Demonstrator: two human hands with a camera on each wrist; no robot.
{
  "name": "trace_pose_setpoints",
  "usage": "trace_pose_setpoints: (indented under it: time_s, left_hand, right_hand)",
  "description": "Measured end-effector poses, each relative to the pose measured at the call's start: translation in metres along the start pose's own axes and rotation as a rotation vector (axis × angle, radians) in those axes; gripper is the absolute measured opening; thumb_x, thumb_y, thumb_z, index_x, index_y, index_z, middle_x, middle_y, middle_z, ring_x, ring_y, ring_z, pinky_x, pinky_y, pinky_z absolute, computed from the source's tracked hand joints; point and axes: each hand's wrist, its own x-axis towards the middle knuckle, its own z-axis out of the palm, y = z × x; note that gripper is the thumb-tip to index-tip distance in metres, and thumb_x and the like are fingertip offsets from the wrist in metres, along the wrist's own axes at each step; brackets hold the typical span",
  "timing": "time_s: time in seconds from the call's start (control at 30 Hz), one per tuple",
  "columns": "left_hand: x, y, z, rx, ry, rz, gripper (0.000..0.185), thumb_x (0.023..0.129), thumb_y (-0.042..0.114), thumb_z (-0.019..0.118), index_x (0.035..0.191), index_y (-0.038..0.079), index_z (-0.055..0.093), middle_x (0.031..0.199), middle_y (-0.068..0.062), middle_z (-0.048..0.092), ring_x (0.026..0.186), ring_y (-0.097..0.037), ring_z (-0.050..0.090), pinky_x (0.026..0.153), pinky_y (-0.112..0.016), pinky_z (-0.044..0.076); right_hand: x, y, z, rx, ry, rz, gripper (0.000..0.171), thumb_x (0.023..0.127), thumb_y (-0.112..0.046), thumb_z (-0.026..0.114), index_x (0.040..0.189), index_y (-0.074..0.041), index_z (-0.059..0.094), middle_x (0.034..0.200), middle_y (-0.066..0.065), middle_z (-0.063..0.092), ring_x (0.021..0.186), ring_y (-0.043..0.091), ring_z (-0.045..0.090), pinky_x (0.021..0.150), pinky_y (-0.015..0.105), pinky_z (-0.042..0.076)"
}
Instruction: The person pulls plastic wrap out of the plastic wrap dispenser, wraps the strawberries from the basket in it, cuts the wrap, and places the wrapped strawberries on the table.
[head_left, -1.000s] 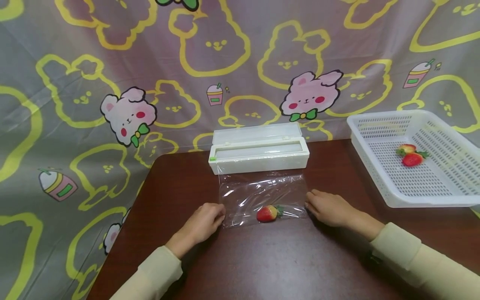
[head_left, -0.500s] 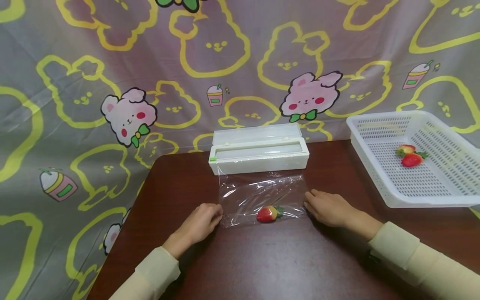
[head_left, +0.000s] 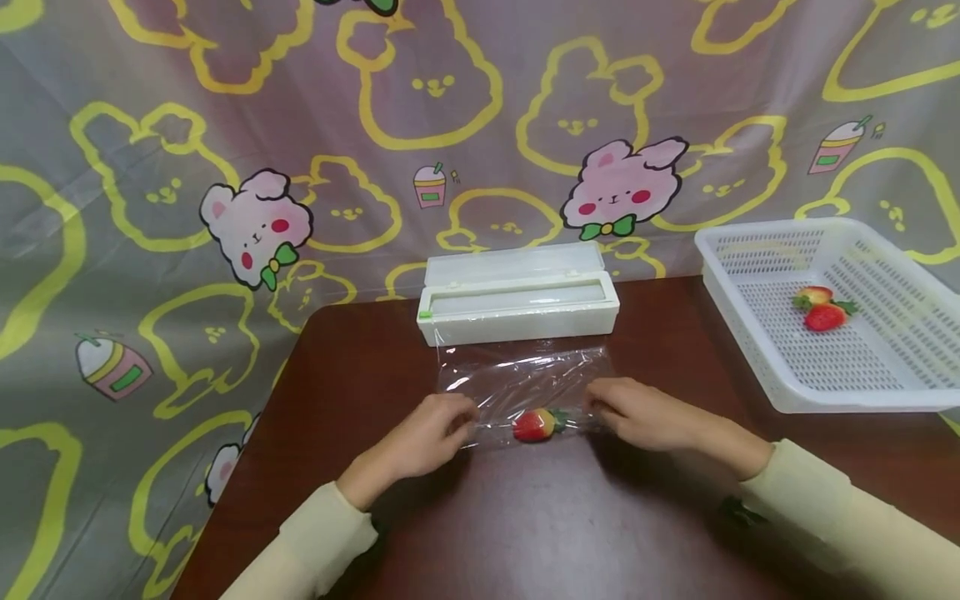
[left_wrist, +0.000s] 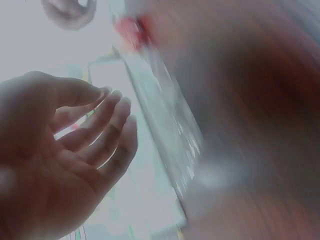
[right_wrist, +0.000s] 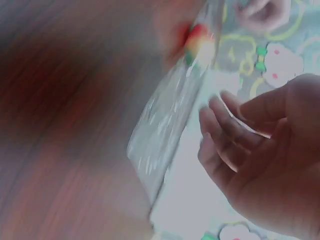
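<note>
A red strawberry point(head_left: 533, 425) with green leaves lies on the dark table at the near edge of a clear sheet of cling film point(head_left: 517, 379). The film runs out from the front of a white dispenser point(head_left: 517, 322) with its clear lid raised. My left hand point(head_left: 431, 432) hovers over the film's left side, fingers loosely bent. Over the right side, nearer the strawberry's leaves, is my right hand point(head_left: 637, 412). Both wrist views show nothing between thumb and fingers of the left hand point(left_wrist: 75, 135) or the right hand point(right_wrist: 255, 145).
A white perforated basket point(head_left: 787, 400) stands at the right, with strawberries point(head_left: 825, 317) inside. Behind the table point(head_left: 540, 525) hangs a patterned curtain point(head_left: 480, 108), close behind the dispenser. The table's left edge slopes down toward me.
Both hands have left the film's side edges and come inward over it, toward the strawberry. Strawberry, film and dispenser stay in place.
</note>
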Motion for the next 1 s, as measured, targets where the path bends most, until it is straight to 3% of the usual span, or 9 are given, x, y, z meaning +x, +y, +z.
trace_pose_setpoints:
  time_s: [0.1,0.23,0.37,0.53,0.7,0.83,0.9,1.0]
  left_hand:
    - [0.018,0.007,0.013,-0.041,-0.091,-0.003,0.013,0.094,-0.001,0.061,0.098,0.002,0.072,0.091,-0.006,0.071,0.083,-0.015,0.062,0.078,-0.032,0.055]
    - [0.027,0.004,0.027,-0.042,-0.191,-0.094,0.016,0.093,-0.003,0.057,0.092,0.004,0.071,0.086,-0.004,0.069,0.082,-0.014,0.061,0.076,-0.031,0.054]
    - [0.021,-0.004,0.028,0.015,-0.188,-0.148,0.016,0.093,-0.003,0.058,0.087,0.006,0.069,0.080,0.000,0.064,0.077,-0.014,0.058,0.071,-0.032,0.051]
    - [0.007,-0.013,0.017,0.066,-0.151,-0.197,0.016,0.093,-0.001,0.058,0.084,0.008,0.067,0.079,0.002,0.060,0.076,-0.015,0.057,0.068,-0.035,0.050]
    - [-0.012,-0.020,0.006,0.097,-0.157,-0.217,0.016,0.094,-0.002,0.058,0.085,0.008,0.066,0.080,0.002,0.058,0.077,-0.015,0.056,0.069,-0.036,0.049]
    - [-0.022,-0.017,-0.003,0.134,-0.161,-0.262,0.009,0.096,0.002,0.062,0.091,0.006,0.069,0.082,0.002,0.059,0.077,-0.015,0.055,0.067,-0.036,0.049]
    - [-0.024,-0.011,-0.006,0.161,-0.159,-0.258,0.004,0.096,0.007,0.066,0.097,0.006,0.070,0.085,0.001,0.060,0.078,-0.015,0.057,0.065,-0.037,0.050]
    - [-0.021,0.001,-0.004,0.191,-0.164,-0.211,0.016,0.094,0.017,0.073,0.106,0.006,0.071,0.090,0.000,0.061,0.079,-0.015,0.059,0.065,-0.035,0.052]
  right_hand:
    - [0.014,-0.001,0.011,0.107,-0.077,-0.027,0.024,0.091,0.007,0.051,0.097,-0.007,0.069,0.086,-0.004,0.063,0.080,0.009,0.055,0.073,0.030,0.050]
    - [0.022,0.008,0.025,0.146,-0.135,-0.012,0.026,0.086,0.010,0.049,0.089,-0.008,0.069,0.078,-0.005,0.062,0.076,0.007,0.054,0.071,0.027,0.048]
    - [0.019,0.016,0.023,0.153,-0.159,0.072,0.026,0.087,0.008,0.050,0.085,-0.009,0.069,0.075,-0.006,0.061,0.073,0.007,0.053,0.069,0.028,0.046]
    - [0.010,0.025,0.009,0.137,-0.138,0.194,0.026,0.087,0.007,0.049,0.081,-0.009,0.068,0.073,-0.004,0.061,0.067,0.011,0.051,0.066,0.030,0.044]
    - [-0.005,0.035,-0.001,0.094,-0.122,0.248,0.024,0.085,0.007,0.051,0.080,-0.008,0.069,0.073,-0.004,0.062,0.065,0.010,0.052,0.062,0.029,0.045]
    - [-0.017,0.036,-0.013,0.063,-0.126,0.224,0.019,0.088,0.004,0.055,0.084,-0.008,0.068,0.072,-0.005,0.057,0.062,0.009,0.050,0.057,0.027,0.043]
    - [-0.019,0.033,-0.016,-0.001,-0.108,0.160,0.013,0.090,0.000,0.061,0.088,-0.009,0.069,0.076,-0.007,0.058,0.068,0.008,0.052,0.059,0.028,0.045]
    - [-0.019,0.025,-0.012,-0.121,-0.080,0.036,0.010,0.089,-0.005,0.071,0.096,-0.011,0.072,0.086,-0.007,0.062,0.076,0.009,0.056,0.065,0.031,0.051]
